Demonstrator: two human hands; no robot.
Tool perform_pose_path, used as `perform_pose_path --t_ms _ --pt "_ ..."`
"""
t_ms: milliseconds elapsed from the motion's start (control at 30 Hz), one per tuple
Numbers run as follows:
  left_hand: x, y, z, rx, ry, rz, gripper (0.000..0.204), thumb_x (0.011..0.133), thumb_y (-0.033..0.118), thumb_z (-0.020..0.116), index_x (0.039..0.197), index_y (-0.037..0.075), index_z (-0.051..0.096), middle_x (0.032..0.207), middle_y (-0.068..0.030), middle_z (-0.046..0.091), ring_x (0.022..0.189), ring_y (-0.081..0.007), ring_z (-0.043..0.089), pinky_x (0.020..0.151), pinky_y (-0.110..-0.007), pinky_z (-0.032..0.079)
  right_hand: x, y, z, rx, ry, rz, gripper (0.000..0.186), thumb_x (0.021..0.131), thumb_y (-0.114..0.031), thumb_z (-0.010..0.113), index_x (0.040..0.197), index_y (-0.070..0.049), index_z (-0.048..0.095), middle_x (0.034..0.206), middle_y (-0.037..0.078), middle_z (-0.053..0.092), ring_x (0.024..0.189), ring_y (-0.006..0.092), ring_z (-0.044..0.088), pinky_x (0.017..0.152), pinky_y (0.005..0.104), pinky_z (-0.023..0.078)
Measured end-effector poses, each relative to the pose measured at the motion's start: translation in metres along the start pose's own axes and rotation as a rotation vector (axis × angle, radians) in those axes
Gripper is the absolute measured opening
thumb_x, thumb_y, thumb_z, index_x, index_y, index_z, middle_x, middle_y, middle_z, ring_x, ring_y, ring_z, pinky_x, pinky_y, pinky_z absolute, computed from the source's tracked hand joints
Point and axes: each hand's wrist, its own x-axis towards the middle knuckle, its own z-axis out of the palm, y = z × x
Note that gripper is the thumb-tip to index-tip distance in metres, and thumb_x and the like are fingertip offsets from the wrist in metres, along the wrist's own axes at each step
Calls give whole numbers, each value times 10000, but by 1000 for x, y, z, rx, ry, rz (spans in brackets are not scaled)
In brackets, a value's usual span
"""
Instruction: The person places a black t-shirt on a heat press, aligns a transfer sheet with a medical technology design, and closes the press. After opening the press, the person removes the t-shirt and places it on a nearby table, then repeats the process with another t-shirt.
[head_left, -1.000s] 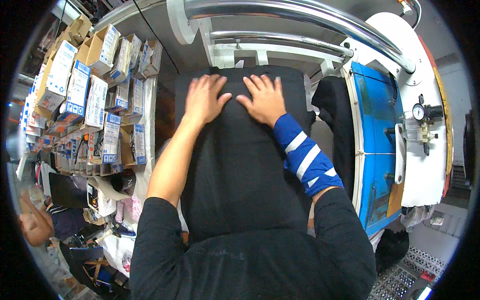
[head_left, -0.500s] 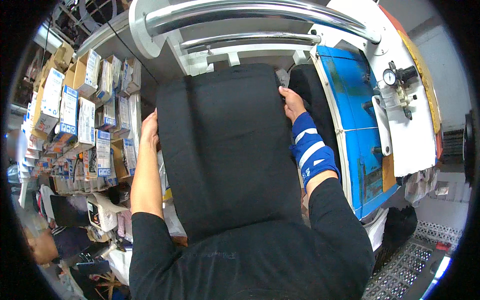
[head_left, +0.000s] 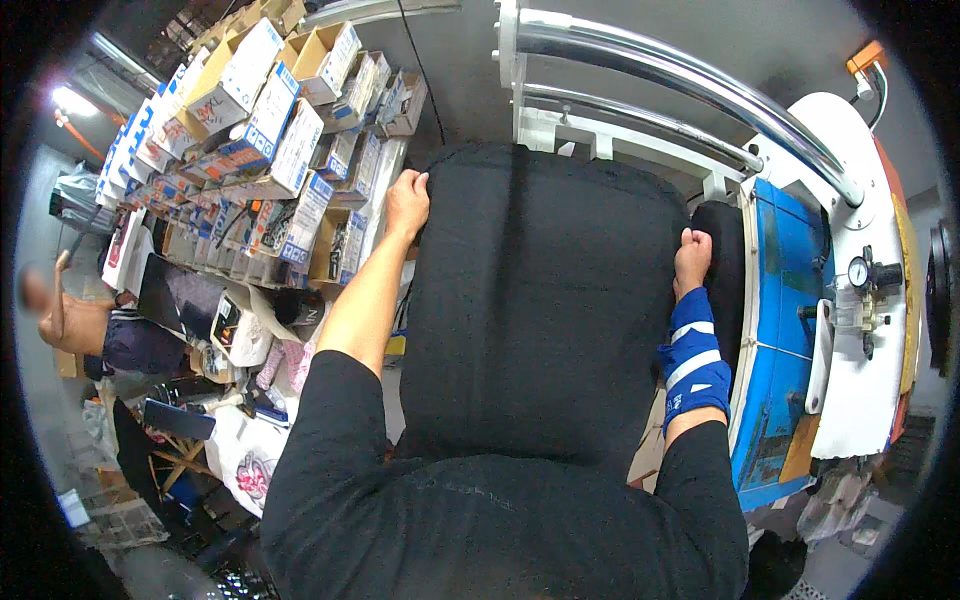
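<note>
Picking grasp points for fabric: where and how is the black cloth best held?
Likely by both side edges near the far corners, coming in from outside left and right. The black cloth is spread wide, and its broad middle offers little to pinch. The left hand and right hand are at those edges.

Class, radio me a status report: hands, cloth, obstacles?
Left hand gripping black cloth, left edge. Right hand closed at right edge. Cloth spread between. Close by on right: blue panel.

Plain black cloth (head_left: pixel 550 300), blue forearm wrap with white stripes (head_left: pixel 692 348), blue panel (head_left: pixel 782 260), silver bar (head_left: pixel 640 54)
</note>
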Motion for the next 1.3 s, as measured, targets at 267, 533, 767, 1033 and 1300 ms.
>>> perform_pose_path --t_ms 267,533,767,1033,1300 --pt "4 10 -1 -96 27 41 253 975 272 650 955 21 682 869 -233 705 845 -447 685 728 -505 522 -3 -2 -5 -82 51 -43 175 978 -175 662 1023 -16 604 928 87 652 859 221 611 816 361 490" --pt "0 10 3 52 -105 -54 283 971 304 658 973 24 699 857 -192 720 801 -369 704 725 -442 531 -2 9 0 -178 -10 -24 185 947 -202 688 987 -37 612 839 83 645 783 219 611 766 374 492" --pt "-12 3 -11 -107 -139 -105 483 929 339 718 1238 -27 652 1166 -225 697 1076 -335 681 932 -401 526 -35 -3 -27 -316 -22 -69 367 969 -318 673 1176 -25 595 981 165 708 925 313 690 845 422 524" --pt "-253 -22 -162 -794 -794 -826 494 1095 393 470 1421 29 544 1386 -79 623 1234 -191 599 1068 -343 452 -259 40 -185 337 -526 646 487 1071 -388 542 1308 29 622 1246 111 687 1140 194 635 1014 336 479" --pt "-309 -34 -203 -1085 -753 -844 379 1030 235 625 1330 7 587 1297 -85 678 1178 -217 637 1072 -383 458 -301 54 -237 650 -550 741 333 1010 -253 662 1208 15 648 1197 101 717 1082 210 684 999 351 512"
